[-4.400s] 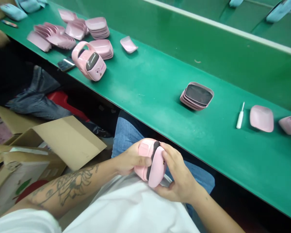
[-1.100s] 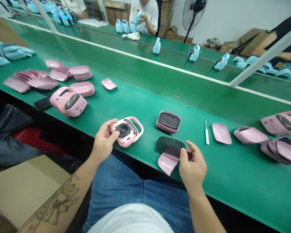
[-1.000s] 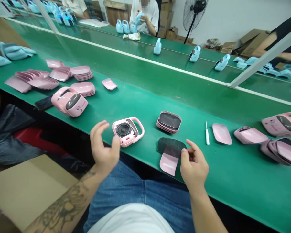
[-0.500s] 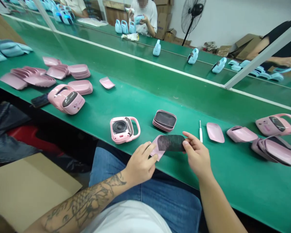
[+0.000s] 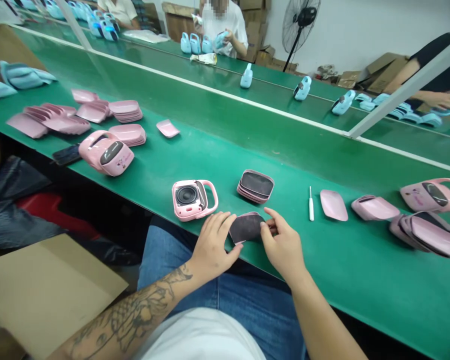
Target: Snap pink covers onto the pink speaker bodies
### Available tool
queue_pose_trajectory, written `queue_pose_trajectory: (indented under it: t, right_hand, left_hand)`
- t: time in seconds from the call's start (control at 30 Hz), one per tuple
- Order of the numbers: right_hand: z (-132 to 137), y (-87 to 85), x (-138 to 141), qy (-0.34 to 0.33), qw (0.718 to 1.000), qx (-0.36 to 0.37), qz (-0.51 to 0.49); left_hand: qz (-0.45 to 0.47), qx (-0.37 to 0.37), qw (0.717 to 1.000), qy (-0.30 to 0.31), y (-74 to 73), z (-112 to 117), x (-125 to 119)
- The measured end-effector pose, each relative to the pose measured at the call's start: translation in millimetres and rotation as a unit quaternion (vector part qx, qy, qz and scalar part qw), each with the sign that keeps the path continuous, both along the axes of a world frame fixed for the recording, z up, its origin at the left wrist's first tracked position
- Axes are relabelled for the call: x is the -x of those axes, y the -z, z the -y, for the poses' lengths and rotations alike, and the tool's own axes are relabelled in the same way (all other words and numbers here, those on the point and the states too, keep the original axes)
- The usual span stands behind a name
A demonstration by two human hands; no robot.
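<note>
A pink speaker panel [image 5: 252, 213], mostly hidden, is at the table's near edge under a black mesh sheet [image 5: 246, 228]. My left hand [image 5: 213, 243] grips the panel's left side between fingers and thumb. At the sheet's right end my right hand [image 5: 284, 243] closes in a pinch, thumb on top. Just left of them lies an open pink speaker [image 5: 189, 199], its round black cone facing up. Behind my hands stands a stack of pink panels [image 5: 255, 186] with black mesh on the top one.
A white screwdriver [image 5: 311, 205] and a single pink panel [image 5: 333, 205] lie to the right. More panels [image 5: 375, 207] and a pink speaker [image 5: 431, 194] sit farther right. Leftward are a pink speaker [image 5: 107, 152], a phone [image 5: 66, 154] and panel piles [image 5: 125, 110]. Co-workers handle blue speakers beyond.
The black mesh has moved left over the pink panel, now covering most of it. My right hand has moved left and closer to my left hand.
</note>
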State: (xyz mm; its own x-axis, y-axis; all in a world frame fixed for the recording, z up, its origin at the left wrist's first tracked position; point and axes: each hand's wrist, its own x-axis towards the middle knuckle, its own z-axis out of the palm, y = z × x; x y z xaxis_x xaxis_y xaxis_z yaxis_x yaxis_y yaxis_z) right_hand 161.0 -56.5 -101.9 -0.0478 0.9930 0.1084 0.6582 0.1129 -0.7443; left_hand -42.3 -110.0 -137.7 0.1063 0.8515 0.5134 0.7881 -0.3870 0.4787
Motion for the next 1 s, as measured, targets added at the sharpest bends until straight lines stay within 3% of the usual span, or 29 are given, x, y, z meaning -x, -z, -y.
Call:
queue_pose_trajectory:
  t: [0.3,0.53,0.83,1.0]
  right_hand:
    - [3,11.9,2,-0.029,0.991,-0.078,0.107]
    - [-4,18.3,2,0.0,0.992,-0.027,0.122]
    - [-10,6.6,10,0.042,0.991,0.042,0.12]
    - [-10,-1.2,6,0.006,0.993,0.072,0.091]
  left_hand:
    - [-0.039,-0.024,0.999,0.012,1.8,-2,4]
    - [-0.05,-0.025,0.998,0.01,1.2,-3,3]
    - [-0.085,-0.039,0.995,0.018,-1.0,-10,3]
    - [-0.099,-0.049,0.994,0.025,-1.1,-14,6]
